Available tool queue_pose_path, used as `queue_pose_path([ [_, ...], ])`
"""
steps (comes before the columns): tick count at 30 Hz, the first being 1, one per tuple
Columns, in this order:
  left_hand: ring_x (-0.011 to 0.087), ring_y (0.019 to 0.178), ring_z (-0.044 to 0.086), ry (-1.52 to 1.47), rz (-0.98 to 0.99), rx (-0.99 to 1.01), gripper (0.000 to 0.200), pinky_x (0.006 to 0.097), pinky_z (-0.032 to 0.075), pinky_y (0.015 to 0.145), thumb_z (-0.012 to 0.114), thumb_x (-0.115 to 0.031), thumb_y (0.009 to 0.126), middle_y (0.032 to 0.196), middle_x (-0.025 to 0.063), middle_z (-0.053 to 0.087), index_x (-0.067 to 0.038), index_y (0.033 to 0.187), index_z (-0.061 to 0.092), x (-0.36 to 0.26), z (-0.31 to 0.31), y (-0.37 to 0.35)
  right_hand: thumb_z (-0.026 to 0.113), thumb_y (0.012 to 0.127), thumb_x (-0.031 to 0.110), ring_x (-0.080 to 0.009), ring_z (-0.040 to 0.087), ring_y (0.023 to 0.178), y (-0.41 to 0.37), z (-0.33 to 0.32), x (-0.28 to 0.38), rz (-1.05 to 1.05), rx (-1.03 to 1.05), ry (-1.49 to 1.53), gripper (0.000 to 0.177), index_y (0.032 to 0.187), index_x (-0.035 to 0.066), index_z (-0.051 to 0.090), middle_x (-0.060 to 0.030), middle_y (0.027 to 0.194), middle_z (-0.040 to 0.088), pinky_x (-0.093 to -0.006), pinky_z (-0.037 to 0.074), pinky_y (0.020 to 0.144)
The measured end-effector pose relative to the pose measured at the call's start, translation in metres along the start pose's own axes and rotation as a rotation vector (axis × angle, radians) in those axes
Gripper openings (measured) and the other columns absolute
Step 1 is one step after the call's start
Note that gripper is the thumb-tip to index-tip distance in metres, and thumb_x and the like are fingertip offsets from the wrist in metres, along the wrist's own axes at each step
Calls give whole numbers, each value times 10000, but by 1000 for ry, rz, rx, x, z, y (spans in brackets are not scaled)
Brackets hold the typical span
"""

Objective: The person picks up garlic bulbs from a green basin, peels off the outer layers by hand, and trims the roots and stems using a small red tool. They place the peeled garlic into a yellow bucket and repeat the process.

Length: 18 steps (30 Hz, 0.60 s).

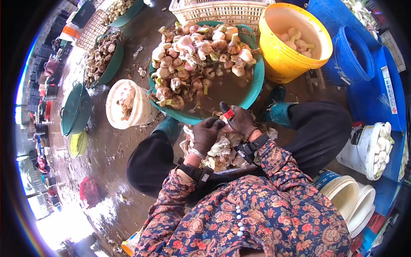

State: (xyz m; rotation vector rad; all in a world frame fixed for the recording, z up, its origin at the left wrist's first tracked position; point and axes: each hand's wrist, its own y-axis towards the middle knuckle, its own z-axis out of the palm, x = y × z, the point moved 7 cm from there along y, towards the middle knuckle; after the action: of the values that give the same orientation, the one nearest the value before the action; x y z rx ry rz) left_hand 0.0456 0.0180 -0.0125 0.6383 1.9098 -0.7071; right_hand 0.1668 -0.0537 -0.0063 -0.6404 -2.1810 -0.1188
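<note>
Both my hands wear dark brown gloves and meet above my lap. My left hand (206,135) is closed, its fingertips pinched toward the other hand. My right hand (240,122) is curled shut, with a red band (228,114) around a dark-tipped digit. Between them shows a pale bit of what looks like a garlic bulb (227,124), mostly hidden by the gloves. Below lies a heap of papery garlic skins (219,153). Just beyond my hands stands a green basin (258,81) with unpeeled garlic bulbs (188,64) piled in murky water.
A yellow bucket (274,55) holding peeled bulbs stands beyond my right knee. A white bucket (145,105) with skins stands at the left. A white pail (353,152) of peeled garlic is at the right, near blue tubs (353,55). A cream crate (222,13) sits behind the basin.
</note>
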Motion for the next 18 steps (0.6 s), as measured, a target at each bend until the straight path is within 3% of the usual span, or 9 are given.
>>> queue_pose_path([
  [5,103,744,582,-396,-232,-55,193,250,474,699,629,-138,831,839,57,661,25,930,657,27,-5,2,662,761,425,-365,603,742,-5,3,-1,99,-89,109,423,877,31,563,-194,771,596,-401,472,617],
  [7,114,834,586,-632,-298,40,244,248,476,757,580,-161,870,956,57,643,30,1015,627,35,-6,4,644,798,320,-359,602,773,-20,-12,28,-331,-321,246,325,889,24,545,-193,803,587,-388,470,630],
  [9,140,876,596,-481,-53,78,281,255,475,798,532,-195,910,1006,65,628,20,1080,594,18,-16,1,637,803,253,-359,597,768,-22,-9,29,-355,-323,278,262,905,26,554,-179,804,592,-384,473,651],
  [11,148,918,588,-560,-78,128,307,265,468,827,491,-208,932,1051,71,611,14,1134,554,14,-19,-3,566,871,216,-263,606,801,-32,-12,36,-506,-482,257,230,962,4,562,-147,875,602,-341,472,718],
  [13,156,961,581,-644,-103,174,335,275,461,857,450,-221,954,1095,78,594,9,1189,515,13,-13,-5,525,899,229,-216,588,857,-29,4,25,-429,-405,476,264,1010,-8,559,-133,897,596,-339,460,779],
  [15,159,929,589,-1048,-137,93,410,286,473,826,456,-300,945,1040,97,610,32,1182,492,15,-7,-1,496,919,248,-174,549,936,-17,27,0,-180,-361,908,291,1029,-14,553,-115,963,581,-328,444,815],
  [16,157,925,590,-1324,-258,135,443,288,478,822,463,-328,938,1027,98,617,24,1207,469,17,-4,0,586,863,253,-205,537,955,-11,34,-7,-143,-331,1154,318,1061,7,553,-120,1013,564,-326,435,820],
  [17,163,893,597,-975,-133,96,410,292,488,790,451,-302,948,1029,101,621,31,1183,499,36,-20,5,586,863,253,-205,537,955,-12,33,-14,-148,-331,1154,318,1061,7,553,-120,1013,564,-326,435,820],
  [18,156,866,599,-777,-101,32,385,287,492,763,455,-287,948,1020,106,624,35,1144,532,29,-31,6,612,822,217,-245,538,927,-22,2,15,-315,-381,713,345,1101,26,548,-138,974,568,-349,434,809],
])
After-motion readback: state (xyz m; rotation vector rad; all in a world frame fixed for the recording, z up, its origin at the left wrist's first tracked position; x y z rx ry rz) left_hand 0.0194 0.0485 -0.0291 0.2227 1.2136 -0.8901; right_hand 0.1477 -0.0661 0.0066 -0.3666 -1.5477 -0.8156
